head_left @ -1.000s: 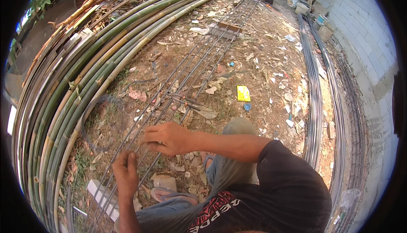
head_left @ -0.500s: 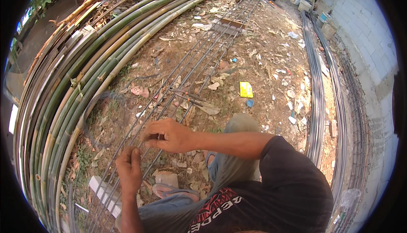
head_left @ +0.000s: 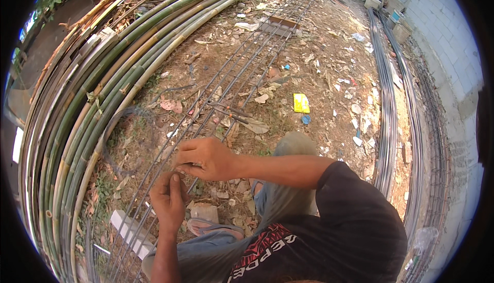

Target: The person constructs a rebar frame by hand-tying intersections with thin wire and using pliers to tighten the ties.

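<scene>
A long steel rebar cage (head_left: 242, 72) runs from near my knees away to the top of the view, over bare dirt. My right hand (head_left: 203, 158) is curled over one of its bars, its fingers pinched around a thin tie wire. My left hand (head_left: 167, 198) sits just below it, fingers closed on the same bar and wire, nearly touching the right hand. A pair of pincers (head_left: 229, 110) lies across the cage a little further out. I squat with a knee (head_left: 296, 144) beside the cage.
A thick bundle of green bamboo poles (head_left: 92, 113) curves along the left. Loose steel rods (head_left: 388, 103) lie along the right, by a block wall (head_left: 437, 30). A yellow packet (head_left: 301, 103), dry leaves and litter lie on the dirt. A white block (head_left: 128, 226) supports the cage.
Both hands have drawn closer together on the bar; the left hand has come up toward the right, whose fingers have curled tighter around the wire.
</scene>
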{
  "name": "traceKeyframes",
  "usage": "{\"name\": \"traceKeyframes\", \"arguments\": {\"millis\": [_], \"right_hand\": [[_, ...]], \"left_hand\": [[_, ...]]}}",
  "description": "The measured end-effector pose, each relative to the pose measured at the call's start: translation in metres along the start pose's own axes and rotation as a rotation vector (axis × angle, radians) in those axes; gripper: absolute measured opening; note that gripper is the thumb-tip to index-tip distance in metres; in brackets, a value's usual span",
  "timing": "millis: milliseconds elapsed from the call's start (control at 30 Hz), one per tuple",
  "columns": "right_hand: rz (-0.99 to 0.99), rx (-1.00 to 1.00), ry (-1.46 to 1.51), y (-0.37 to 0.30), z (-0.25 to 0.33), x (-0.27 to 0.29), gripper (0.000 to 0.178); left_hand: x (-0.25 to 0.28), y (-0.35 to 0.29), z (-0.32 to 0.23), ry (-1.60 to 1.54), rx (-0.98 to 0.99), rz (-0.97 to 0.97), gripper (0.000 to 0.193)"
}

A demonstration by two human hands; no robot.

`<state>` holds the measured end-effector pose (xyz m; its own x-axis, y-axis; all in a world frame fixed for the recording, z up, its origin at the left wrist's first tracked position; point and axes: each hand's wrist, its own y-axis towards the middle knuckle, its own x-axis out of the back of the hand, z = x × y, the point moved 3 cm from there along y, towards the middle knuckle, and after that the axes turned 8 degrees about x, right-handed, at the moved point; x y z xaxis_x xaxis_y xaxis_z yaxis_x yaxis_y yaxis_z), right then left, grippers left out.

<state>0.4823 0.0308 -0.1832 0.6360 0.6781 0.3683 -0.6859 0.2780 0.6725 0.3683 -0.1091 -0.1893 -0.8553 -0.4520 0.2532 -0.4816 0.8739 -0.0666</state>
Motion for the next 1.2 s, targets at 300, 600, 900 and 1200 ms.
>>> {"name": "traceKeyframes", "arguments": {"millis": [300,600,900,1200], "right_hand": [[-0.007,-0.233,0.426,0.009,-0.009,0.010,0.009],[0.066,-0.405,0.516,0.007,-0.012,0.002,0.013],[-0.088,-0.102,0.134,0.012,0.005,0.005,0.013],[0.163,0.472,-0.379,0.019,0.024,0.002,0.027]], "left_hand": [[0.009,-0.005,-0.007,0.173,-0.156,-0.094,0.018],[0.001,-0.005,-0.012,0.112,-0.159,-0.084,0.020],[0.016,-0.001,-0.004,-0.212,0.040,-0.001,0.022],[0.023,-0.006,-0.009,-0.264,0.194,0.289,0.026]]}}
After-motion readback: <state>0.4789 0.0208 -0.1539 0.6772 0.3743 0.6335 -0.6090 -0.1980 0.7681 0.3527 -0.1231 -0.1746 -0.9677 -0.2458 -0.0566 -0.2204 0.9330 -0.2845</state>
